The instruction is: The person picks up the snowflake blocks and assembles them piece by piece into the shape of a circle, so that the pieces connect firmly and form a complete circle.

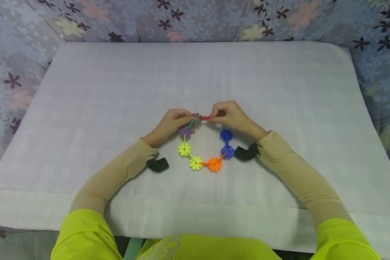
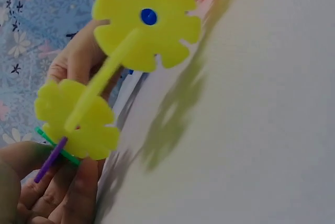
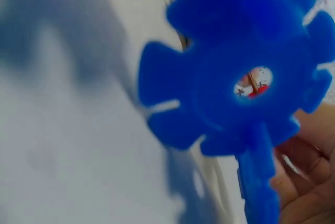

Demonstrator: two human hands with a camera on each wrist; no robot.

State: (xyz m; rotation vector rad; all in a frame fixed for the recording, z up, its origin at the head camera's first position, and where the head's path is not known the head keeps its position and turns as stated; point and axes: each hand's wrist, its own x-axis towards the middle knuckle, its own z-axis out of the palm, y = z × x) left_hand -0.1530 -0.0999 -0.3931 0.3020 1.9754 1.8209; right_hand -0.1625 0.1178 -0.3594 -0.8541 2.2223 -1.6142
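A chain of notched, flower-shaped plastic discs curves between the two hands. My left hand (image 1: 171, 122) pinches its upper left end, around a greyish-brown disc (image 1: 196, 118) and an edge-on green disc (image 1: 191, 124). Opposite it, my right hand (image 1: 229, 115) pinches a red disc (image 1: 204, 118) that meets the greyish-brown one. Below the left fingers come a purple disc (image 1: 185, 131), yellow discs (image 2: 149, 22) and an orange disc (image 1: 215, 164). Blue discs (image 3: 225, 88) form the other end, under the right hand. In the right wrist view they hide much of that hand.
A white cloth (image 1: 123, 83) covers the table. Dark curved pieces stick out at the left cuff (image 1: 157, 165) and the right cuff (image 1: 246, 152). Floral fabric (image 1: 195, 21) borders the table's far side and both flanks.
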